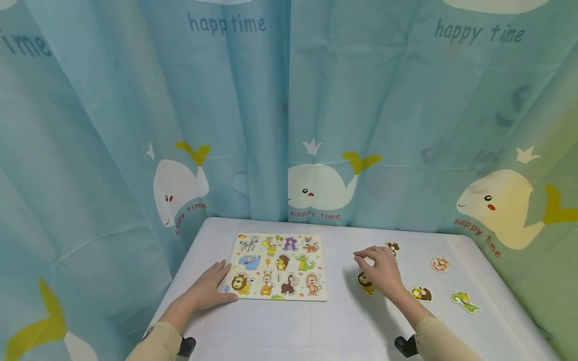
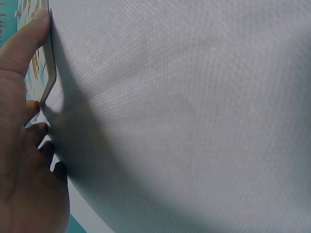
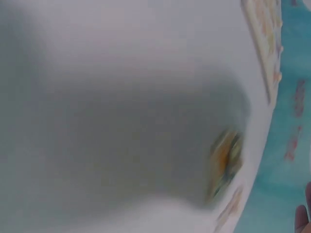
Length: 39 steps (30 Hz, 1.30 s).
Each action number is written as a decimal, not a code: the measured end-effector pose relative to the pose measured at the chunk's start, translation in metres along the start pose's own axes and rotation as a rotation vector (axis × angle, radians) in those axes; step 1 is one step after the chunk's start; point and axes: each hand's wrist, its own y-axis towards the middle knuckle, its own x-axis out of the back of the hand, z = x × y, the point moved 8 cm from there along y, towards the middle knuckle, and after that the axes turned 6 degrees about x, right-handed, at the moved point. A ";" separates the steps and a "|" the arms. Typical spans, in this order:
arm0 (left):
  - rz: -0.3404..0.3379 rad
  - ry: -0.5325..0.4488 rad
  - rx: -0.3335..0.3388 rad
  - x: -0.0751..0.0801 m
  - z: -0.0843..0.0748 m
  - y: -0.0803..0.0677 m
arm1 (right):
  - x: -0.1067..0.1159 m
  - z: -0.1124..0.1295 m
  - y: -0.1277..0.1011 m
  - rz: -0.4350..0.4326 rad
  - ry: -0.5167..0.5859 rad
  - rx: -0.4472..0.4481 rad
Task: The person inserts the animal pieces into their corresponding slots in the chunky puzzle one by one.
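My left hand (image 1: 209, 288) rests at the near left corner of a flat animal puzzle board (image 1: 280, 296). Its thumb (image 2: 36, 29) lies on the near edge and the other fingers lie along the left side. To the right of the board, my right hand (image 1: 381, 271) is raised over the table, fingers bent loosely, and no thing shows between them. Below it a lion piece (image 1: 365, 285) is partly covered. A dark brown animal piece (image 1: 393, 247) peeks out behind the hand.
Further right on the white table (image 1: 343, 326) lie a hedgehog piece (image 1: 421, 294), a crocodile piece (image 1: 464, 302) and an orange animal piece (image 1: 440, 264). A blue whale-print curtain (image 1: 271, 125) hangs behind the table.
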 end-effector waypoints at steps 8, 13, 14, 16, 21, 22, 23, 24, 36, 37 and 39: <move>0.005 0.011 -0.012 -0.001 0.002 0.001 | 0.038 -0.042 -0.037 -0.006 -0.074 -0.120; 0.007 0.008 -0.023 0.001 0.001 -0.002 | 0.058 -0.061 -0.053 -0.026 -0.129 -0.154; 0.007 0.008 -0.025 0.000 0.001 -0.001 | 0.061 -0.064 -0.056 -0.027 -0.139 -0.162; 0.005 0.006 -0.027 0.000 0.002 -0.001 | 0.068 -0.072 -0.064 -0.023 -0.152 -0.184; 0.010 0.006 -0.028 -0.002 0.004 0.002 | 0.080 -0.093 -0.082 0.008 -0.173 -0.272; 0.011 0.006 -0.027 -0.002 0.004 0.002 | 0.081 -0.097 -0.085 0.015 -0.177 -0.291; 0.011 0.008 -0.028 -0.002 0.004 0.002 | 0.082 -0.100 -0.087 0.021 -0.181 -0.305; 0.010 0.008 -0.029 -0.002 0.005 0.003 | 0.084 -0.103 -0.090 0.027 -0.187 -0.317; 0.001 0.021 -0.044 -0.002 0.003 0.004 | 0.085 -0.120 -0.110 0.094 -0.264 -0.426; -0.001 0.022 -0.047 -0.002 0.003 0.004 | 0.084 -0.121 -0.111 0.099 -0.266 -0.434; -0.003 0.025 -0.046 -0.003 0.004 0.004 | 0.083 -0.123 -0.112 0.106 -0.271 -0.447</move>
